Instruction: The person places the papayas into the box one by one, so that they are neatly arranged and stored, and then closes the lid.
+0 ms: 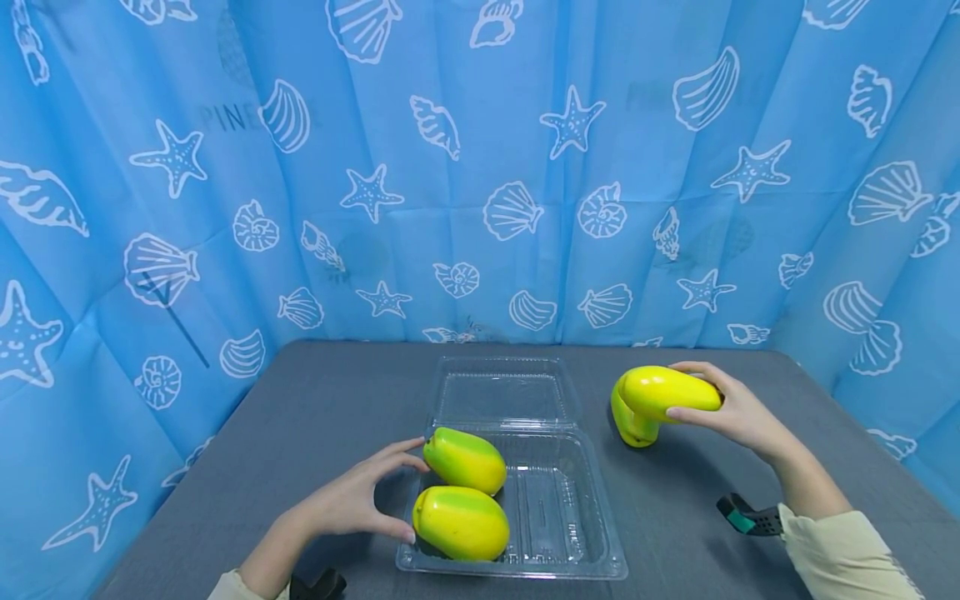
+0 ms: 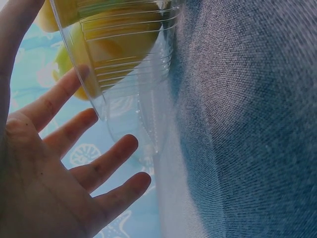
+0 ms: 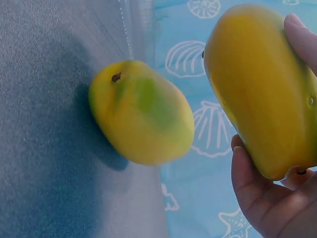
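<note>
In the head view a clear plastic clamshell box point(image 1: 600, 533) lies with its lid point(image 1: 502, 392) folded back. Two yellow-green papayas, a rear papaya point(image 1: 467, 460) and a front papaya point(image 1: 461, 523), lie in its left half. My left hand point(image 1: 352, 496) is at the box's left side, fingers spread and thumb by the near corner; in the left wrist view its fingertips point(image 2: 130, 144) are by the clear wall. Above the table on the right, my right hand point(image 1: 738, 408) grips a yellow papaya point(image 3: 262, 94) between thumb and fingers. Another papaya point(image 3: 143, 114) rests on the table beside it, partly hidden in the head view.
A grey cloth-covered table point(image 1: 337, 392) bears everything. Behind it and at both sides hangs a blue curtain point(image 1: 465, 167) with white shells and starfish. A dark strap with a green patch point(image 1: 742, 522) sits at the right wrist.
</note>
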Available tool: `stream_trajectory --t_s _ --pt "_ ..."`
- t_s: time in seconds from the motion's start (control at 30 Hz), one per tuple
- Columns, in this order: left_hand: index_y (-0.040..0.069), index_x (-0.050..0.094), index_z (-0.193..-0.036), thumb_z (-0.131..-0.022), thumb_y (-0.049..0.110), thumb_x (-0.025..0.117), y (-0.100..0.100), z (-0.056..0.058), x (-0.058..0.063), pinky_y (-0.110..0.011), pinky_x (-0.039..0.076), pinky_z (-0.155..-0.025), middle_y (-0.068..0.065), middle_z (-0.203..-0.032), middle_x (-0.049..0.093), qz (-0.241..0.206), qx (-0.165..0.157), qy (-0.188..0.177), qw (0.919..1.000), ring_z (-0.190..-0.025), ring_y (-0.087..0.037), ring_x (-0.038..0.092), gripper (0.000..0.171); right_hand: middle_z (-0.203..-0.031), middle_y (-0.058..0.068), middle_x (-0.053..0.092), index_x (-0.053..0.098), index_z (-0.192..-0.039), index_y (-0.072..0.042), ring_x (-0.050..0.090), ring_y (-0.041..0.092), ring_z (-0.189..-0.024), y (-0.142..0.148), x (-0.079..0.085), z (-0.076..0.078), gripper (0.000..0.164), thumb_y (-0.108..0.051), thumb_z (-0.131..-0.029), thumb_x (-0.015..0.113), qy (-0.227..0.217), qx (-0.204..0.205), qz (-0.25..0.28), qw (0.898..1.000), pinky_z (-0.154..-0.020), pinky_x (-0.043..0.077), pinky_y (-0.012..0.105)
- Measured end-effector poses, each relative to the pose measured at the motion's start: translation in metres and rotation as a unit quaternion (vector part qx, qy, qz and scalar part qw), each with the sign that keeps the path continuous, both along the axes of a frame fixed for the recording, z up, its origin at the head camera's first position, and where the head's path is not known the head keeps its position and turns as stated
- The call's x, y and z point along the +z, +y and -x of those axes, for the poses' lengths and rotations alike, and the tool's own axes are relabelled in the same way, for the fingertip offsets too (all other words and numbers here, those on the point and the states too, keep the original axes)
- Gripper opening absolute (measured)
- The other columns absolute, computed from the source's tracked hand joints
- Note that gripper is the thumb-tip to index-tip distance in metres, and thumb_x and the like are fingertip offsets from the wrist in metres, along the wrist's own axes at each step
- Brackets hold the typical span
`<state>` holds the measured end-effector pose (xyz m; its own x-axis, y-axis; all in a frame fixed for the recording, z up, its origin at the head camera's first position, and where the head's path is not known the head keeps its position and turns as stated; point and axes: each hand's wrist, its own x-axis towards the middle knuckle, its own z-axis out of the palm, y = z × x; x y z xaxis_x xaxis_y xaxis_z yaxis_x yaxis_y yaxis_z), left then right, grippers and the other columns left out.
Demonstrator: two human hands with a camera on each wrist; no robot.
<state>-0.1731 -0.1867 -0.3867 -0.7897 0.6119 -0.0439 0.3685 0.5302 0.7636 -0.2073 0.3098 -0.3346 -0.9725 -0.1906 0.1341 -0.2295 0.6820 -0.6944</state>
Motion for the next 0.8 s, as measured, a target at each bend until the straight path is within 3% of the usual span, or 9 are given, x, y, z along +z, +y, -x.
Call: stream_trajectory --t_s 0.8 --pt "0.019 0.051 -0.127 -0.074 0.042 0.076 -0.001 0.001 -0.003 -0.073 0.024 -0.1 -0.009 -0.155 0.024 0.002 -0.001 -0.002 1.0 -0.139 -0.043 0.023 0.063 -0.121 0.013 0.048 0.041 -0.133 -0.009 0.049 0.009 -0.085 -0.022 0.006 -0.006 0.056 -0.019 -0.084 0.068 0.038 0.048 0.006 0.998 -0.066 0.045 0.026"
